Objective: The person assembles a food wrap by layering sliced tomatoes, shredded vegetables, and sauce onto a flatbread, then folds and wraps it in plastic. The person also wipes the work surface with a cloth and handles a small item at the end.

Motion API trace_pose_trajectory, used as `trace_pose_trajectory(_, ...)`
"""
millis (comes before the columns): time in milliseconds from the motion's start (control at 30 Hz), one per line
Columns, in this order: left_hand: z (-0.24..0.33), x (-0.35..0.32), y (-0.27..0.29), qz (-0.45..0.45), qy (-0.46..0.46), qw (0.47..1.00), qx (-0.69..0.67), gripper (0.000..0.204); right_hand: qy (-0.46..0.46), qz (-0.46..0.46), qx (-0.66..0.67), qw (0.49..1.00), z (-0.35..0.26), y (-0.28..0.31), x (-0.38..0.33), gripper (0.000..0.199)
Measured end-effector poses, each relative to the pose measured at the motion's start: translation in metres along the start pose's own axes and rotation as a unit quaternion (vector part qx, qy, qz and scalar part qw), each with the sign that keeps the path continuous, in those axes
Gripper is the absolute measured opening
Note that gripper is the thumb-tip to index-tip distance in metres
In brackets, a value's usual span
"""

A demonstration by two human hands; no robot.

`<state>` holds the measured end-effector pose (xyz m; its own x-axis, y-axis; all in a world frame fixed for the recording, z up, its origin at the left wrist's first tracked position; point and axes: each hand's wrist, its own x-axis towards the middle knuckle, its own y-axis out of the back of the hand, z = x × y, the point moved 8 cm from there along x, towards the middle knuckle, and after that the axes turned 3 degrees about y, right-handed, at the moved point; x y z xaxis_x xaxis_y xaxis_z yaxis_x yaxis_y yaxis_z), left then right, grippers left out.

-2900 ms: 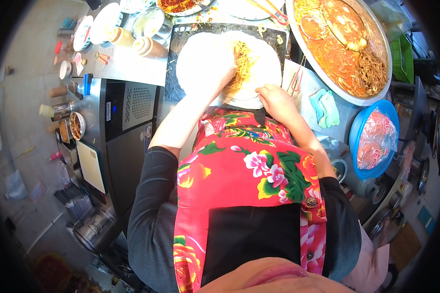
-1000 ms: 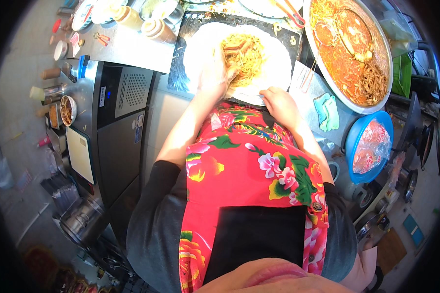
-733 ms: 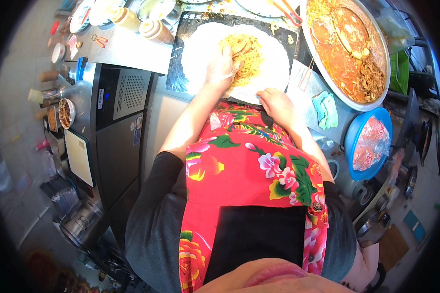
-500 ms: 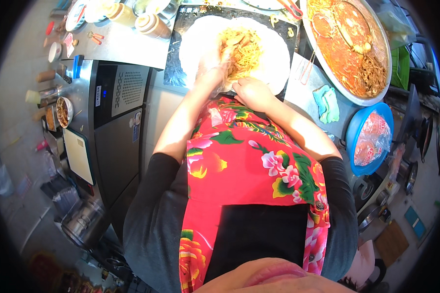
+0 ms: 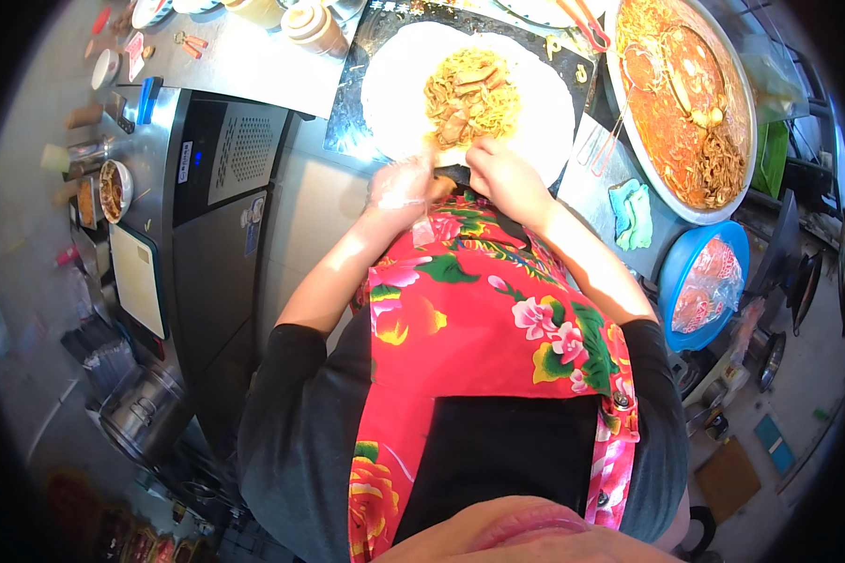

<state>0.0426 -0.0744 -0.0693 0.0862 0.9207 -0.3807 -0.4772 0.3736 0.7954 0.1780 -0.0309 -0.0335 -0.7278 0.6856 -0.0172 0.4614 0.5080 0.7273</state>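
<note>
Yellow shreds heaped on white flatbread! Left hand, right hand at its near edge; whether fingers grip, can't tell.

exposure: your round white sheet is totally blown out | light: super harsh up top, also lighting your left forearm; dark cabinet sits way dimmer | blur: your left hand looks kinda smeared | lens: fisheye bend, black corners, mushy left edge
</note>
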Motion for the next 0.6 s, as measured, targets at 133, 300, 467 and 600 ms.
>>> trace_pose_trajectory(133, -0.025, 0.008, 0.009, 0.071, 0.019, 0.996, 0.043, 0.028, -0.117, -0.042, 0.098, 0.987, 0.015, 0.001, -0.01, 0.012)
trace_pose_trajectory(300, -0.017, 0.012, 0.053, 0.202, -0.147, 0.968, -0.018, 0.009, 0.016, 0.07, -0.051, 0.996, -0.003, 0.013, -0.008, 0.016)
trace_pose_trajectory(467, 0.003, 0.029, 0.081, 0.261, -0.23, 0.937, -0.024, 0.016, -0.012, 0.016, -0.106, 0.994, 0.006, 0.01, 0.007, 0.011)
trace_pose_trajectory(600, 0.021, 0.074, 0.078, 0.247, -0.278, 0.927, -0.04, 0.019, -0.087, 0.082, -0.162, 0.979, 0.033, 0.053, 0.028, 0.015)
